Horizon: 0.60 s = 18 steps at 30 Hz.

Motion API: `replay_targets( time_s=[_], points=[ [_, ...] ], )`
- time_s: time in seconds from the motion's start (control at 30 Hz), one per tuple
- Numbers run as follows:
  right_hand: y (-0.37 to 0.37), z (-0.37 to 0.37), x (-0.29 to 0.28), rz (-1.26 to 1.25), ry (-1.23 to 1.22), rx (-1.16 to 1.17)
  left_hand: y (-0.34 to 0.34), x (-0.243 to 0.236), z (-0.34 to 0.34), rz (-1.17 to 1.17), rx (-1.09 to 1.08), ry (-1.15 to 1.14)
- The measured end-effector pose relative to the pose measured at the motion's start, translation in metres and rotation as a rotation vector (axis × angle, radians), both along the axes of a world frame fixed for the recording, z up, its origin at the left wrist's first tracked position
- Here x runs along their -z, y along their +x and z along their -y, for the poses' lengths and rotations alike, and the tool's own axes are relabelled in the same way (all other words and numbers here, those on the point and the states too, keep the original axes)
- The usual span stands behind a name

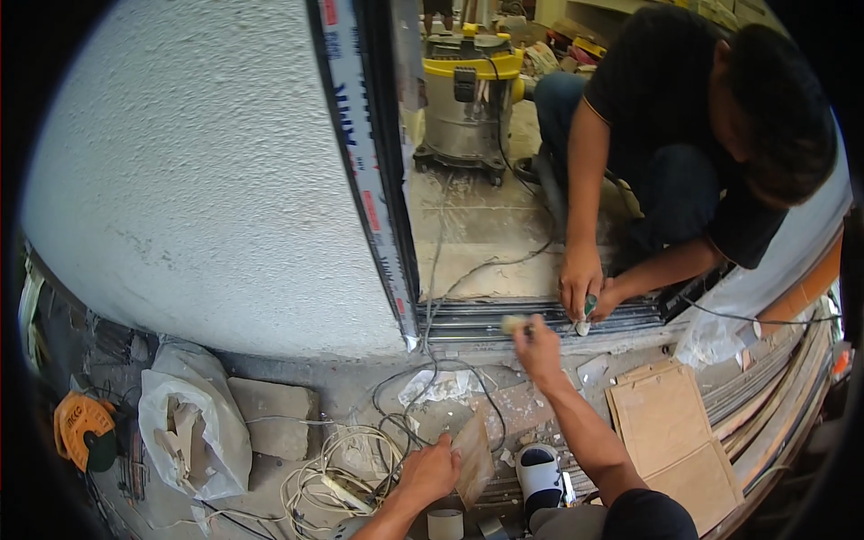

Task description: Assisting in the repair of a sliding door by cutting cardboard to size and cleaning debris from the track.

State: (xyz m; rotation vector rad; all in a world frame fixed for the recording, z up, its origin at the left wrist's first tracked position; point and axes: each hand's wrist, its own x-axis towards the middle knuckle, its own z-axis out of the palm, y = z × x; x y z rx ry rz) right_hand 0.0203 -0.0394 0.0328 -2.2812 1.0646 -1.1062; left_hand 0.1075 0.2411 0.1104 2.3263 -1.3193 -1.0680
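My right hand (538,351) grips a small pale yellowish object (513,323), too small to name, over the black sliding-door track (468,315) at the foot of the doorway. Low in the middle, my left hand (432,470) has its fingers on the edge of a thin brownish sheet (471,454), which it holds beside looped cables. Across the threshold, another person (666,117) crouches with both hands around a small green-handled tool (590,306) at the track, right of my right hand. Black door-frame profile (364,180) with printed film rises at the left of the opening.
A vacuum (459,108) stands inside. White textured wall fills the left. On the ground lie an orange tool (79,427), a plastic bag of scrap (193,436), a block (274,416), coiled cables (328,472), cardboard (666,441) and long strips (778,396). My shoe (540,477) is below.
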Motion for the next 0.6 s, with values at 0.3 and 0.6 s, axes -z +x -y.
replay_targets(
  time_s=[0.3,0.6],
  points=[
    [0.060,-0.027,-0.025,0.041,0.134,-0.177,0.003,-0.004,0.014,-0.022,0.029,0.019],
    [-0.020,0.017,-0.018,-0.185,0.111,-0.028,0.009,-0.002,-0.004,-0.022,-0.013,0.013]
  ],
)
